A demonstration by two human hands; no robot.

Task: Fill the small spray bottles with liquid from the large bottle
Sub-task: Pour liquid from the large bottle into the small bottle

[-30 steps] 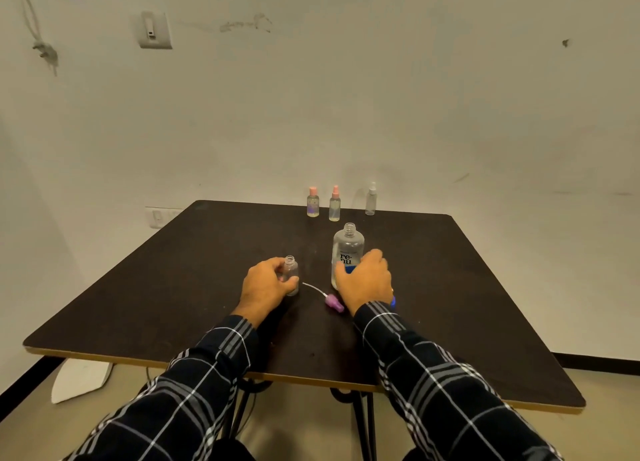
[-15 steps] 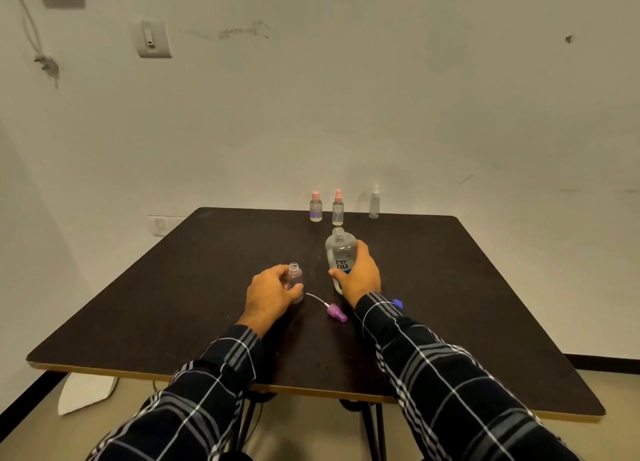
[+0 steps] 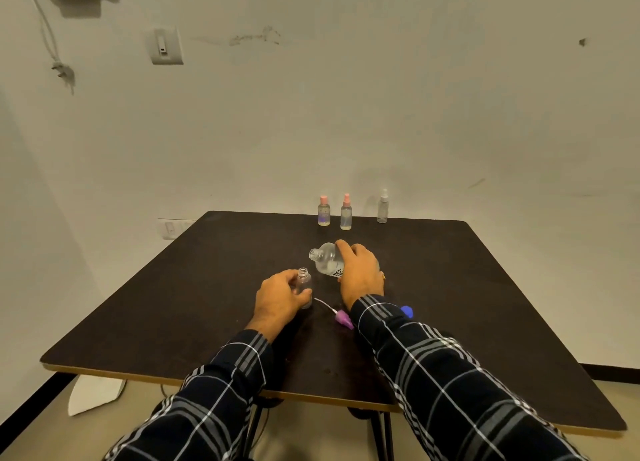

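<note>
Two hands are at work on the dark tabletop point(image 3: 485, 287). The right hand point(image 3: 360, 273) is wrapped round the body of the large bottle point(image 3: 325, 261). This bottle is uncapped and tilted, w/ its open mouth pointing to the person's left. I judge the tilt is there to bring the mouth over the narrow neck of the small one.

Just left of the large bottle, and a bit nearer to the person, the left hand point(image 3: 280, 298) grips the open small spray bottle point(image 3: 304, 282). It stands upright on the tabletop. The grip is prob. to stop it from tipping, as it looks light and thin. The two mouths are near but apart, and I see no stream, so the pour seems not yet begun.

Nearer to the person than the large bottle lies the purple spray head point(image 3: 343, 319) w/ its thin tube, just beside the right wrist. It is put aside so that the neck is free. The blue cap point(image 3: 407, 311), to the right of the large bottle and nearer to the person, is partly hidden by the sleeve. It is likely the large bottle's own.

Beyond the large bottle, well apart from it, 3 capped small bottles stand in a row: two w/ pink tops point(image 3: 323, 211) point(image 3: 346, 213), one clear point(image 3: 382, 207). They stand out of the way of the pouring. How full they are I cannot tell.
</note>
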